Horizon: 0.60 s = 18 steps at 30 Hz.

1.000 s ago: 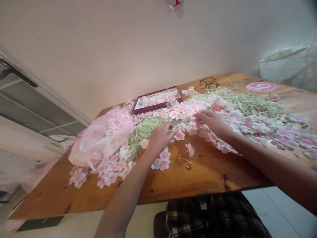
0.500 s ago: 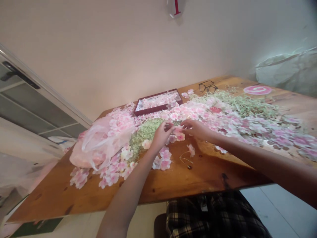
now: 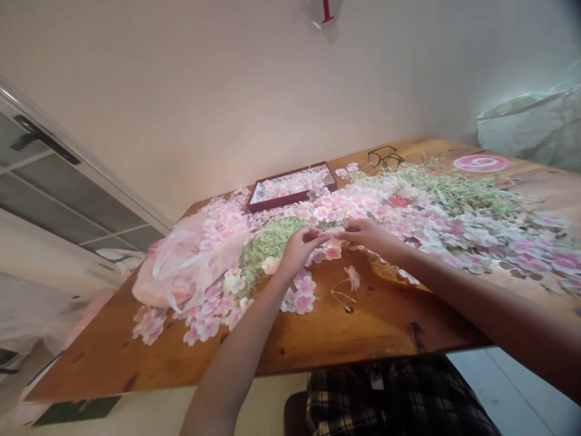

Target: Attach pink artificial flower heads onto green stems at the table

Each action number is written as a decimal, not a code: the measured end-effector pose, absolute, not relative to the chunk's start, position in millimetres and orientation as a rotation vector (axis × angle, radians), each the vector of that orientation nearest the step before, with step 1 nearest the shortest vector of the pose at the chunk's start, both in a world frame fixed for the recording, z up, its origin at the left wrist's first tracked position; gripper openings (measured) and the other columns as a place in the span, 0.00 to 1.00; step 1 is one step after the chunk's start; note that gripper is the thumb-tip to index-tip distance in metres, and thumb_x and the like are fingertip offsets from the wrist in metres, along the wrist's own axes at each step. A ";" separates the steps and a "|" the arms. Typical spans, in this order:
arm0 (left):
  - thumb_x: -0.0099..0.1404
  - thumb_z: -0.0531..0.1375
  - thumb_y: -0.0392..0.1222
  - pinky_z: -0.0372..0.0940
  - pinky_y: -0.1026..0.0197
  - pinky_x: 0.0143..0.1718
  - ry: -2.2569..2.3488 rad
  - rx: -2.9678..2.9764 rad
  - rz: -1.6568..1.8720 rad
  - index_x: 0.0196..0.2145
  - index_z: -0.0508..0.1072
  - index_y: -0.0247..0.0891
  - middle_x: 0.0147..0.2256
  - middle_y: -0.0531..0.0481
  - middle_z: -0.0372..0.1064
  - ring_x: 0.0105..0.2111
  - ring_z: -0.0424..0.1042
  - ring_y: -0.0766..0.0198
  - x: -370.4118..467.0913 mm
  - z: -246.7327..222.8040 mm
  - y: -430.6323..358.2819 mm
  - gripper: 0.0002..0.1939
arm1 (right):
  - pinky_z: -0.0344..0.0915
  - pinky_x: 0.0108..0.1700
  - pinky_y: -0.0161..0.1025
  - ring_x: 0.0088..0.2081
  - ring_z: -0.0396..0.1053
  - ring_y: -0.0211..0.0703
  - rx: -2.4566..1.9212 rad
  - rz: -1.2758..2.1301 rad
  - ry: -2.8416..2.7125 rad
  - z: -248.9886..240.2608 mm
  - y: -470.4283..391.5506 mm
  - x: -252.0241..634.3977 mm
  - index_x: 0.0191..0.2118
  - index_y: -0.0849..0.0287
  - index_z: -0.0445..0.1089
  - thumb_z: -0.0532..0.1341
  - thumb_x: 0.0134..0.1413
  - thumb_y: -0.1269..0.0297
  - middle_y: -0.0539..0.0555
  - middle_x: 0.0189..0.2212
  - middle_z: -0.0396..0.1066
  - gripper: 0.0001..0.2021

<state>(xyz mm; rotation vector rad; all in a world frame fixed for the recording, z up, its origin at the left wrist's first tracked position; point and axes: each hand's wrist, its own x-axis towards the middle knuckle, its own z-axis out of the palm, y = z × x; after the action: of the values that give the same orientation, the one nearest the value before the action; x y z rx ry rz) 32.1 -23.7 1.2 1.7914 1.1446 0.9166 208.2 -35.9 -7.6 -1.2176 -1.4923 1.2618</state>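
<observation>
Above the middle of the wooden table, my left hand (image 3: pixel 303 245) and my right hand (image 3: pixel 367 235) face each other with fingertips almost meeting. Both are pinched. What they grip is too small and blurred to make out, though pale pink petals (image 3: pixel 333 232) show between the fingertips. Just below lies a pink artificial flower (image 3: pixel 333 252). Nearer me, a single flower (image 3: pixel 353 277) with thin wire-like stamens (image 3: pixel 341 297) rests on the wood. Green stringy stamens (image 3: pixel 267 242) are heaped left of my left hand. A large spread of pink and white flowers (image 3: pixel 436 224) lies beyond my right hand.
A dark red tray (image 3: pixel 290 198) with pink flowers stands at the back by the wall. A pink plastic bag (image 3: pixel 177 266) sits at left. Eyeglasses (image 3: pixel 385 158), a pink disc (image 3: pixel 481 163) and another green heap (image 3: pixel 454 188) are at back right. The table's front edge (image 3: pixel 272 372) is near my lap.
My fingertips have shifted slightly to the right, still close together and pinched. The view has turned a little. The loose flower and the heaps stay where they were.
</observation>
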 end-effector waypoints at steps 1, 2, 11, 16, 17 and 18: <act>0.49 0.57 0.51 0.61 0.62 0.33 1.148 1.748 0.946 0.29 0.67 0.35 0.28 0.49 0.67 0.30 0.67 0.66 31.4 0.1 -21.9 0.15 | 0.60 0.27 0.33 0.22 0.60 0.32 -1.205 1.307 -1.437 -8.5 -35.0 210.5 0.19 0.61 0.60 0.62 0.38 0.58 0.47 0.18 0.59 0.13; 0.48 0.57 0.51 0.61 0.62 0.33 1.152 1.699 0.971 0.29 0.67 0.35 0.28 0.49 0.67 0.30 0.67 0.66 30.5 -0.9 -20.0 0.15 | 0.61 0.28 0.33 0.23 0.61 0.33 -1.187 1.342 -1.382 -9.1 -34.2 213.0 0.20 0.61 0.61 0.62 0.38 0.58 0.48 0.19 0.61 0.12; 0.53 0.55 0.45 0.61 0.62 0.36 1.067 1.870 0.945 0.31 0.67 0.38 0.33 0.49 0.67 0.34 0.67 0.65 34.2 8.8 -28.3 0.10 | 0.64 0.32 0.30 0.26 0.64 0.32 -1.007 1.720 -0.905 -5.7 -35.3 215.6 0.23 0.62 0.66 0.59 0.44 0.69 0.52 0.23 0.64 0.04; 0.55 0.53 0.43 0.57 0.60 0.43 0.974 2.233 0.894 0.30 0.70 0.40 0.38 0.50 0.66 0.41 0.64 0.64 38.9 18.2 -39.6 0.08 | 0.64 0.30 0.29 0.27 0.64 0.32 -0.975 1.850 -0.885 -13.6 -31.6 214.1 0.26 0.61 0.67 0.57 0.47 0.70 0.51 0.24 0.65 0.03; 0.55 0.54 0.42 0.55 0.59 0.45 0.967 2.301 0.904 0.30 0.70 0.40 0.39 0.50 0.65 0.43 0.62 0.64 39.4 19.0 -40.5 0.07 | 0.64 0.30 0.28 0.26 0.63 0.31 -0.955 1.880 -0.902 -15.2 -31.2 214.0 0.26 0.60 0.67 0.56 0.47 0.70 0.51 0.24 0.64 0.04; 0.55 0.54 0.41 0.54 0.59 0.47 0.964 2.357 0.916 0.30 0.70 0.40 0.41 0.50 0.64 0.45 0.60 0.63 39.7 19.4 -41.0 0.07 | 0.64 0.29 0.28 0.26 0.63 0.31 -0.937 1.906 -0.915 -16.4 -31.1 213.8 0.26 0.60 0.66 0.56 0.47 0.69 0.50 0.23 0.64 0.04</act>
<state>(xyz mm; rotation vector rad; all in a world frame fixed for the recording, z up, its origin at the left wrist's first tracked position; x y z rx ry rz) 39.7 -41.0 19.4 2.3574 0.9637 0.9157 213.8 -31.1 -16.4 -0.9373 -0.9149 1.9063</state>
